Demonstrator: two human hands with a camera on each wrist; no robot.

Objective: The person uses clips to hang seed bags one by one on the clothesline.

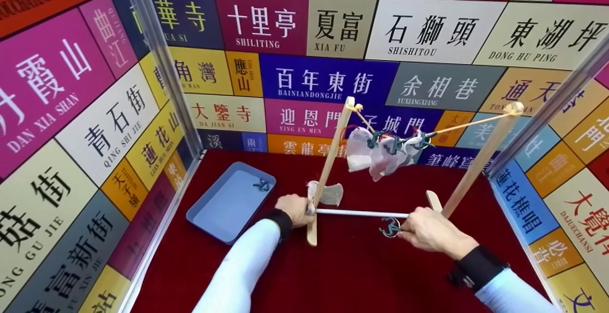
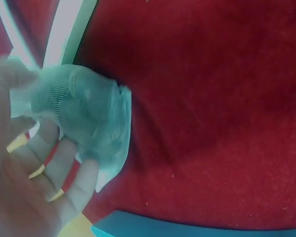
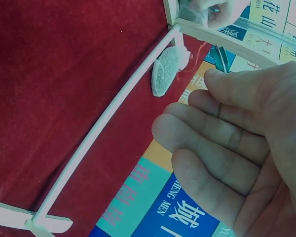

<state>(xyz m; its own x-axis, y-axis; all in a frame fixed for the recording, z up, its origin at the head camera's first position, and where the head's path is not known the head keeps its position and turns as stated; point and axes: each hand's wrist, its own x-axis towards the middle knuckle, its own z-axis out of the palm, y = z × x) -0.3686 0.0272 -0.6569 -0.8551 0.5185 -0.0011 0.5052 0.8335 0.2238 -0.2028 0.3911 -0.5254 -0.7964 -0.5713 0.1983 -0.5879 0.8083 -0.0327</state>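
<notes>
My left hand (image 1: pixel 292 210) is at the foot of the rack's left wooden post (image 1: pixel 333 156). It holds a small sheer whitish fabric piece (image 1: pixel 331 194), which spreads out behind the post. The left wrist view shows this sheer fabric (image 2: pixel 89 108) between the thumb and the bent fingers. By the right end of the white crossbar (image 1: pixel 361 213), my right hand (image 1: pixel 430 231) pinches a dark green clip (image 1: pixel 391 227). Only part of that clip (image 3: pixel 220 58) shows past the thumb tip in the right wrist view.
Several sheer white and pinkish pieces (image 1: pixel 380 153) hang by green clips from the cord (image 1: pixel 468 124) between the posts. A blue-grey tray (image 1: pixel 223 199) with a green clip (image 1: pixel 261 185) stands at left. Printed panels (image 1: pixel 328 77) enclose the dark red cloth surface (image 1: pixel 361 270).
</notes>
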